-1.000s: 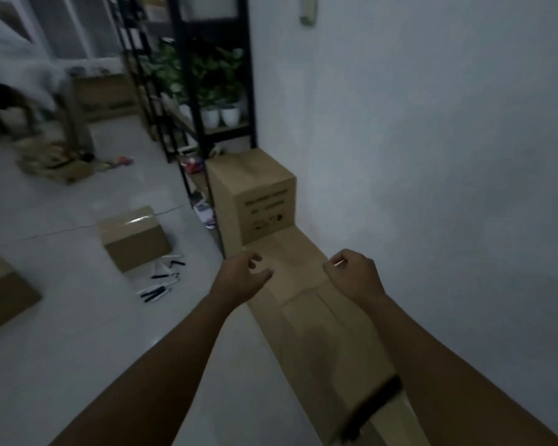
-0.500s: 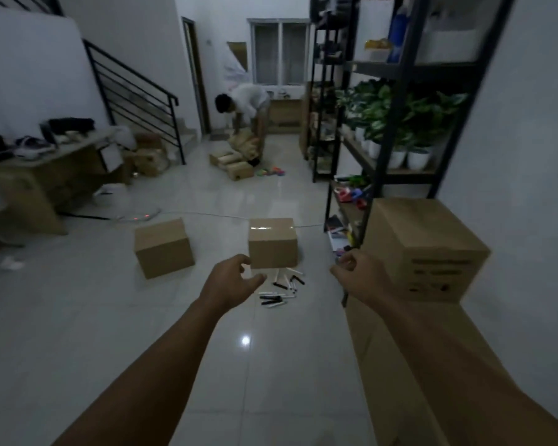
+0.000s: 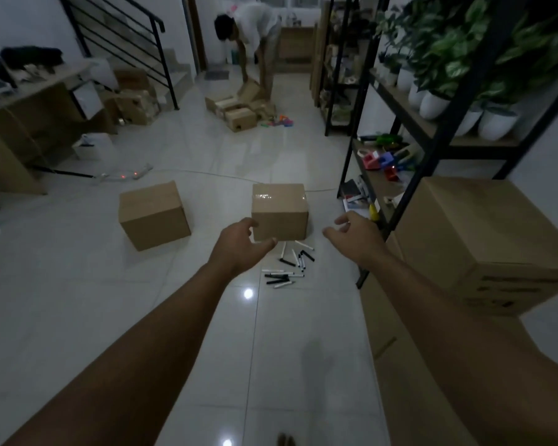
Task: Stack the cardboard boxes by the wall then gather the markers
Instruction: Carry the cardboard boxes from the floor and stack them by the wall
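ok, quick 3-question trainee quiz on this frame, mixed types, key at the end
1. True or false: the left hand is holding a box.
2. How many closed cardboard boxes sit alone on the open floor just ahead of the hands?
3. The markers lie: A) on the shelf B) on the floor in front of the nearer box C) inside a box

Key: 1 false, both it and the right hand are open and empty. 2 two, the second box farther left. 3 B.
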